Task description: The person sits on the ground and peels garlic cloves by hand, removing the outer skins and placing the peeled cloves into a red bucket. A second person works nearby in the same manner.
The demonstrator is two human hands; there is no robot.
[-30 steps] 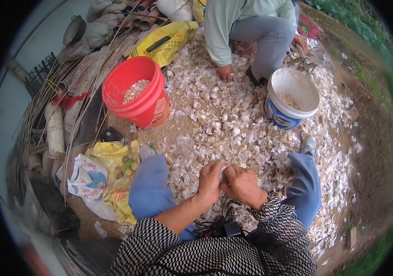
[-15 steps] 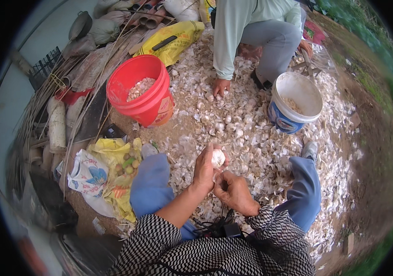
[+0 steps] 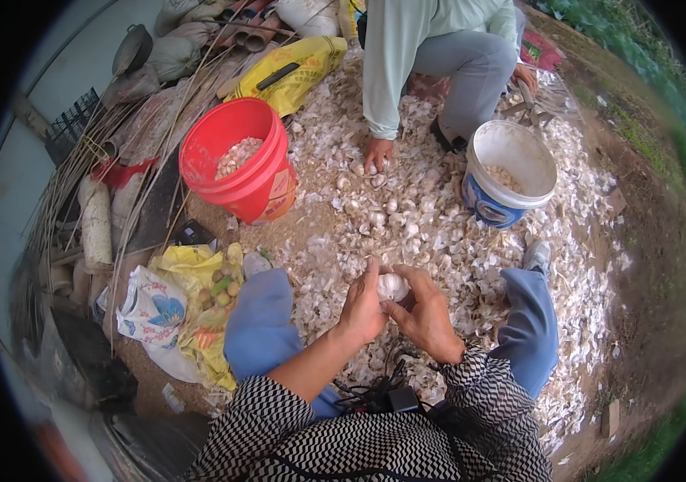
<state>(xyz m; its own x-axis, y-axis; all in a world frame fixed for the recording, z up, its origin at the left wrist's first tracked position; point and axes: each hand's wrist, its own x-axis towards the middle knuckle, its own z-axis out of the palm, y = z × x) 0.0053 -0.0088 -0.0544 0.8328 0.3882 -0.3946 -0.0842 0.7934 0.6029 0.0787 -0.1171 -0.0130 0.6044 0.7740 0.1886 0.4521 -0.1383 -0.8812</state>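
Between my two hands, above the ground in front of me, sits a white garlic bulb [image 3: 394, 287]. My left hand [image 3: 361, 305] is curled against its left side, thumb up. From the right, my right hand [image 3: 427, 313] closes on it with thumb and fingers. Loose garlic bulbs [image 3: 391, 206] lie beyond my hands on a wide spread of papery garlic skins [image 3: 331, 265]. A red bucket [image 3: 279, 173] at the far left holds peeled cloves [image 3: 238, 157]. At the far right, a white and blue bucket [image 3: 479, 197] has cloves [image 3: 504, 175] at its bottom.
Opposite me a crouching person reaches a hand [image 3: 378, 153] into the garlic. Yellow and white bags [image 3: 150, 313] with round fruit [image 3: 222, 289] lie left of my knee. Long sticks [image 3: 146, 169], pipes [image 3: 263, 32] and sacks [image 3: 174, 56] are piled along the left wall.
My right hand has risen from below my left wrist to the garlic bulb's right side. The bulb now sits between both hands. The other person's hand stays low among the bulbs.
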